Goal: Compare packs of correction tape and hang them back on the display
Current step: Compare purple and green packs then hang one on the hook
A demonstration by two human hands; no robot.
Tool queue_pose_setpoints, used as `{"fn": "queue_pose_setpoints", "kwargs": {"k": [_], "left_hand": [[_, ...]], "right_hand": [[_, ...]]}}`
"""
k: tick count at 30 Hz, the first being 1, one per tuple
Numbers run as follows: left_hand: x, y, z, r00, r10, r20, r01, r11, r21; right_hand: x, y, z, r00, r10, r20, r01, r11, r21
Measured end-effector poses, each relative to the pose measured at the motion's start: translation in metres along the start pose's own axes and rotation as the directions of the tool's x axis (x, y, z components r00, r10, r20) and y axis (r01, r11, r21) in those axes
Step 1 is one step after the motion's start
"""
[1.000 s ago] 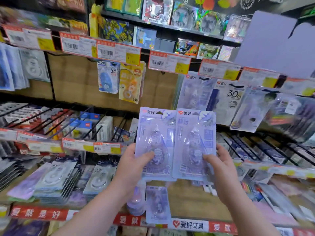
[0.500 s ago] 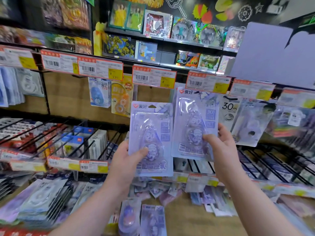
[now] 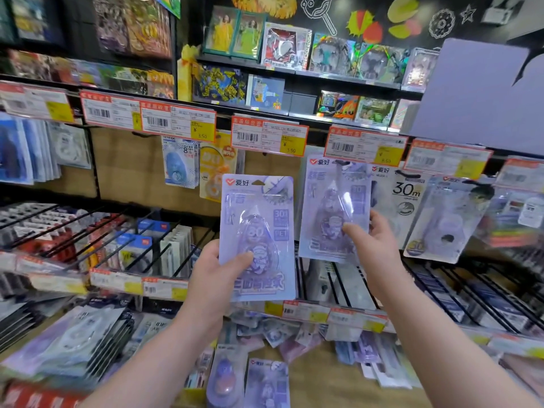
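Packs that sat edge to edge a second ago are now split apart: the right-hand pack (image 3: 334, 209) has been lifted higher and farther back, up against the hanging rows, its top edge just under the price tag (image 3: 365, 148) with its yellow corner, while the left-hand pack (image 3: 257, 238) stays lower and nearer the camera. A gap now shows between them. The left hand (image 3: 213, 278) pinches the left-hand pack at its lower left, thumb pressed on the front over the blister, fingers hidden behind the card. The right hand (image 3: 375, 245) grips the right-hand pack at its lower right edge the same way, thumb across the front. Both packs are flat lilac cards with a red logo at the top left, printed lettering and a clear, glossy teardrop-shaped plastic blister over the tape dispenser; the blisters catch pale reflections. Just beside the raised pack hangs a white pack marked 30m (image 3: 407, 198). Thin black wire hooks (image 3: 164, 245) jut out below, above a wooden shelf (image 3: 318, 378) strewn with loose packets.
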State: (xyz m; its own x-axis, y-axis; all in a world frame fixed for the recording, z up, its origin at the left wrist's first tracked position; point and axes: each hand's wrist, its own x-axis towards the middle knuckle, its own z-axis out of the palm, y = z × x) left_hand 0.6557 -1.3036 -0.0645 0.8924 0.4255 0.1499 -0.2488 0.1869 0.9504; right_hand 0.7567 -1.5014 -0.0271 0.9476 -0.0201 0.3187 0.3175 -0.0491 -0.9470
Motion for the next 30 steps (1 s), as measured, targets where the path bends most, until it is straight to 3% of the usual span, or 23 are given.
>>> {"fn": "queue_pose_setpoints", "kwargs": {"k": [6,9,12,15,22,30], "left_hand": [[0.001,0.0,0.015,0.997,0.009,0.072,-0.008,1.0,-0.012],[0.001,0.0,0.027,0.992,0.009,0.125,-0.006,1.0,-0.024],[0.0,0.001,0.041,0.982,0.031,0.187,-0.021,0.998,-0.053],[0.0,0.003,0.056,0.968,0.067,0.242,-0.052,0.996,-0.07],[0.007,0.004,0.08,0.946,0.066,0.319,-0.042,0.996,-0.08],[0.013,-0.002,0.087,0.947,0.067,0.313,-0.046,0.996,-0.074]], "right_hand": [[-0.009,0.005,-0.007,0.985,-0.126,-0.121,0.086,0.953,-0.289],[-0.025,0.001,-0.006,0.977,-0.193,-0.085,0.153,0.927,-0.341],[-0.045,-0.006,-0.003,0.987,-0.07,0.144,0.092,0.984,-0.15],[-0.06,-0.006,-0.002,0.94,0.004,0.342,-0.018,0.999,0.038],[-0.053,-0.004,-0.011,0.984,-0.023,0.174,-0.006,0.986,0.164],[-0.045,0.0,-0.012,0.989,-0.009,0.147,-0.016,0.986,0.163]]}}
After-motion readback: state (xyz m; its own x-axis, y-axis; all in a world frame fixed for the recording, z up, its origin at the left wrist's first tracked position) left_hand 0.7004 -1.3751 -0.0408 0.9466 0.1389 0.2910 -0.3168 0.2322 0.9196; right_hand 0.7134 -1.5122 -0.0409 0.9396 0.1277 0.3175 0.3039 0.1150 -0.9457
